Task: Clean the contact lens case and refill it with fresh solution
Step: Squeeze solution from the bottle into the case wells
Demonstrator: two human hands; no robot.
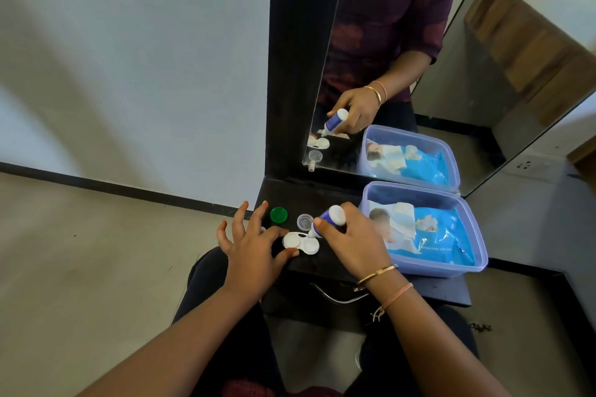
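A white two-well contact lens case [300, 243] lies open on the black shelf [325, 263]. My left hand [254, 246] pinches its left end between thumb and index finger, the other fingers spread. My right hand [353, 240] grips a small white and blue solution bottle [327, 217], tipped with its nozzle down over the case's right well. A green cap [278, 215] and a clear bottle cap [304, 221] lie behind the case. A white cap peeks out behind my left fingers.
A clear lilac plastic box [451, 263] holding a blue wipes pack [435, 235] and tissue stands at the right of the shelf. A black-framed mirror [403, 58] rises behind it. A metal drawer handle [335, 296] sits below the shelf edge.
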